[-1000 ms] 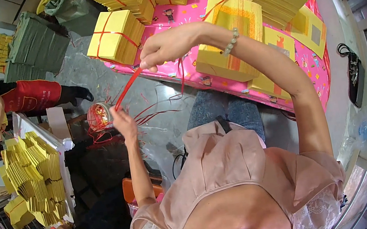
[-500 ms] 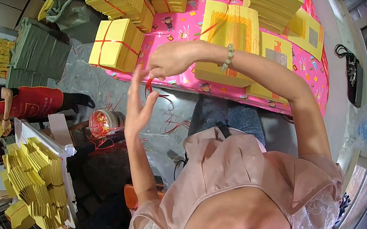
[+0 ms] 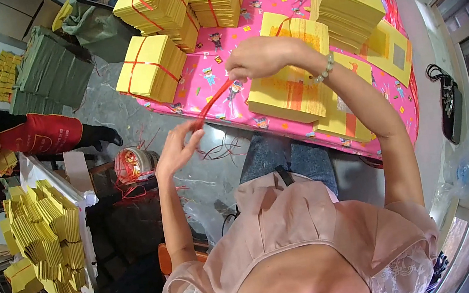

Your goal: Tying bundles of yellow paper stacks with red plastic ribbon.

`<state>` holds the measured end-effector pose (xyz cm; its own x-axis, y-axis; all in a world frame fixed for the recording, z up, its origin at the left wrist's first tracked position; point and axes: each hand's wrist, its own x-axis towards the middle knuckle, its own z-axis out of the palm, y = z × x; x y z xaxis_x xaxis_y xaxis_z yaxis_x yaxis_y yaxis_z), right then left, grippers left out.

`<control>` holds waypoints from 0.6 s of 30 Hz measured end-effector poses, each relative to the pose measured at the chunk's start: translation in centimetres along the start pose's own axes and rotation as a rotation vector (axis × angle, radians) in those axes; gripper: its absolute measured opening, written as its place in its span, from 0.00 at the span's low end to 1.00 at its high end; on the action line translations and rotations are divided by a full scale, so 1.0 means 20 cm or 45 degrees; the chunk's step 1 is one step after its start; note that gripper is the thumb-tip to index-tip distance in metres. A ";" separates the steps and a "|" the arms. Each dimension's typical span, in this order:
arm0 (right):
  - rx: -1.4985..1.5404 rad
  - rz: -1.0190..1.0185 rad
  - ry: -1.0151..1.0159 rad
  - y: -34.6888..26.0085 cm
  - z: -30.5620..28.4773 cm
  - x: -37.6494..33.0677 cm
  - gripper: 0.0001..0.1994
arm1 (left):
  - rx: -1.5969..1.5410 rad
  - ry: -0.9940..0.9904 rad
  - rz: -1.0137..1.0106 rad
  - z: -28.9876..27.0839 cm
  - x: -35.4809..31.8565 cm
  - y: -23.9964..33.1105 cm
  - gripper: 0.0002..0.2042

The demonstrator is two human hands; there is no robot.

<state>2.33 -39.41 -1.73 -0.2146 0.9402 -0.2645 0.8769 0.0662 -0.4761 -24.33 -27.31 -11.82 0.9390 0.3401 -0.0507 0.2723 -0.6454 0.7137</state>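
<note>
A red strap (image 3: 214, 99) runs slanting between my hands, over the near edge of the table. My right hand (image 3: 267, 56), with a beaded bracelet at its wrist, pinches the strap's upper end in closed fingers. Lower and to the left, my left hand (image 3: 177, 148) has the other end between its fingers, and thin loose ends hang beyond it. Just under my right forearm lies a stack of yellow paper sheets (image 3: 283, 101) with an orange printed border, partly hidden by that arm. A red strap crosses its far part.
The table has a pink patterned cover (image 3: 218, 76). Tied yellow bundles (image 3: 141, 69) stand at its far left, a tall yellow stack (image 3: 342, 15) at its right. A bucket of red straps (image 3: 133, 164) is on the floor. Another person in a red apron (image 3: 51, 136) works by a paper-laden table.
My hands have moved apart: the right one to the right and slightly up, the left one downward. The red strap, bunched between them before, is now drawn out.
</note>
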 end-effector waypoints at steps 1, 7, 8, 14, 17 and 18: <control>-0.094 0.043 0.009 -0.03 0.02 0.01 0.15 | 0.001 0.005 -0.003 0.00 0.04 0.02 0.15; -0.130 -0.069 0.175 -0.11 0.08 0.04 0.13 | 0.031 0.341 0.604 0.04 0.30 0.32 0.13; -0.126 -0.019 0.164 -0.13 0.06 0.03 0.13 | -0.128 0.175 0.355 0.04 0.30 0.34 0.11; 0.039 -0.014 0.549 -0.07 0.00 -0.03 0.15 | -0.382 0.380 0.133 0.06 0.31 0.34 0.14; 0.158 -0.150 0.873 -0.01 0.06 0.01 0.15 | -0.601 0.505 0.110 0.07 0.34 0.39 0.14; 0.270 -0.147 0.988 -0.03 0.09 0.03 0.14 | -0.752 0.514 0.128 0.08 0.35 0.41 0.15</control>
<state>0.80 -39.44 -3.09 0.1287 0.9002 0.4160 0.7507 0.1857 -0.6340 -15.23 -31.31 -7.44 0.7714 0.5986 0.2158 -0.0775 -0.2482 0.9656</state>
